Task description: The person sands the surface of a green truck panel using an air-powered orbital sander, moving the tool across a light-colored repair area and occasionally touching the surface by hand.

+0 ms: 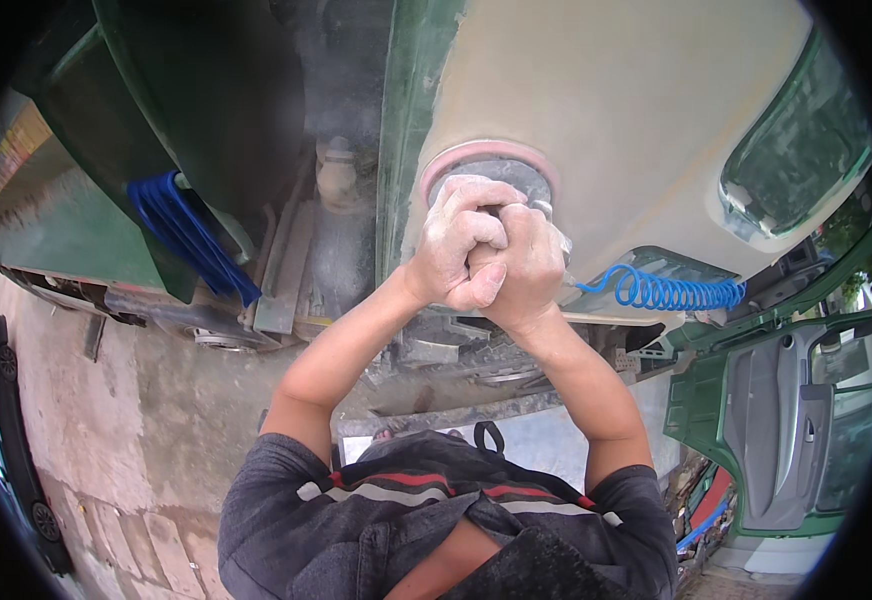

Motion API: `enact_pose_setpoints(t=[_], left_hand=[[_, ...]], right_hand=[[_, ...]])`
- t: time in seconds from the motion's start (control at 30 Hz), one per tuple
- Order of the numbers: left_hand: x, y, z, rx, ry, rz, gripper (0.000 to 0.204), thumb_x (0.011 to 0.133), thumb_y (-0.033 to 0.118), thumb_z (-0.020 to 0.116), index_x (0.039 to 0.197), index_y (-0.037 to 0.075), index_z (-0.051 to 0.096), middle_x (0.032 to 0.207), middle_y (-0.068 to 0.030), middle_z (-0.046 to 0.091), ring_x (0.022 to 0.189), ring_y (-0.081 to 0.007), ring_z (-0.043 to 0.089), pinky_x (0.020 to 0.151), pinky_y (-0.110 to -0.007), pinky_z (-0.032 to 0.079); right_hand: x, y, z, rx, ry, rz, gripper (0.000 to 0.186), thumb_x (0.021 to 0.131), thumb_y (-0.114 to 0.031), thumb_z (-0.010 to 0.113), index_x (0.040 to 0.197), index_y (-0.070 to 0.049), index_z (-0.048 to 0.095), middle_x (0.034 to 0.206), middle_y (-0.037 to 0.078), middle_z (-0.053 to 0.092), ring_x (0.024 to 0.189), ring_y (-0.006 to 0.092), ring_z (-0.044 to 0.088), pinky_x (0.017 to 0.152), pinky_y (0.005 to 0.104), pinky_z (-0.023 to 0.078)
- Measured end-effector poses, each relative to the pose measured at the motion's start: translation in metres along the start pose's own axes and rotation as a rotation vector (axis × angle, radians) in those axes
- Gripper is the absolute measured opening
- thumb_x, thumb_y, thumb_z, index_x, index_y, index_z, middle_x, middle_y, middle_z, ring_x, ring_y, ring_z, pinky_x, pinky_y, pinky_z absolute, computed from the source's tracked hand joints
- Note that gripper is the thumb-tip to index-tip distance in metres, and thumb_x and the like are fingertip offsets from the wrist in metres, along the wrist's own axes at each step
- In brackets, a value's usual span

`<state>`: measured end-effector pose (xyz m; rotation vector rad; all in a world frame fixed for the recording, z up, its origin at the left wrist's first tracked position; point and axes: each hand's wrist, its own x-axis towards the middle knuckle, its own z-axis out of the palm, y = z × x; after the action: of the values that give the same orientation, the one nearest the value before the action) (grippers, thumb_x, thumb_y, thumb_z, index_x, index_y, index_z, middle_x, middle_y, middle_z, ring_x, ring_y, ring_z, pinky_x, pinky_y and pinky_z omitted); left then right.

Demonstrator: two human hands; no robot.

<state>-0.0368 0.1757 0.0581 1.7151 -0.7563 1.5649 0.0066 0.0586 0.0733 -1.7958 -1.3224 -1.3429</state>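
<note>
The sander (504,172), a round tool with a pink-edged pad (486,150), sits against the pale panel (626,110) of a green vehicle, straight ahead of the person at arms' reach. Both hands are together on its near side: the left hand (459,242) is curled into a loose fist, its thumb lying across the front, and the right hand (526,258) presses up against it, knuckles bent. Both seem clamped on the sander, though their fingers hide the grip itself, so how each one holds it cannot be told. White dust coats the fingers, thickest on the left hand. Just left of the sander, a green strip (418,110) runs along the edge of the pale coat. Just right of the sander and a little nearer the person, a blue coiled hose (681,290) stretches away from the right hand; its near end is too hidden to say whether it joins the tool. Farther right of the sander is a dark window (801,145), and beyond it, nearer the person, a green door (776,430) with grey trim. Well left of the sander, a folded blue bundle (188,235) hangs on a dark green part (86,150).
</note>
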Motion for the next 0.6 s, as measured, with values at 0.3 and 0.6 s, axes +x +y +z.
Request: enact_pose_setpoints(t=[0.3, 0.6], left_hand=[[-0.147, 0.004, 0.021, 0.066, -0.005, -0.115, 0.032, 0.086, 0.036, 0.064, 0.099, 0.008, 0.055, 0.12, -0.0249, 0.062, 0.103, -0.04, 0.061, 0.092, -0.05, 0.048], [0.043, -0.002, 0.037, 0.042, -0.043, 0.086, 0.03, 0.079, 0.028, 0.067, 0.093, 0.003, 0.057, 0.107, -0.021, 0.065, 0.093, -0.0367, 0.06, 0.086, -0.045, 0.048]], right_hand=[[-0.125, -0.01, 0.02, -0.077, -0.146, -0.116, 0.015, 0.078, -0.025, 0.067, 0.079, -0.014, 0.057, 0.092, 0.004, 0.054, 0.07, 0.021, 0.054, 0.057, 0.0364, 0.043], [0.017, 0.037, -0.032, 0.066, -0.007, 0.048, 0.021, 0.078, -0.018, 0.071, 0.093, -0.006, 0.061, 0.092, 0.008, 0.059, 0.076, 0.0265, 0.065, 0.06, 0.0402, 0.053]])
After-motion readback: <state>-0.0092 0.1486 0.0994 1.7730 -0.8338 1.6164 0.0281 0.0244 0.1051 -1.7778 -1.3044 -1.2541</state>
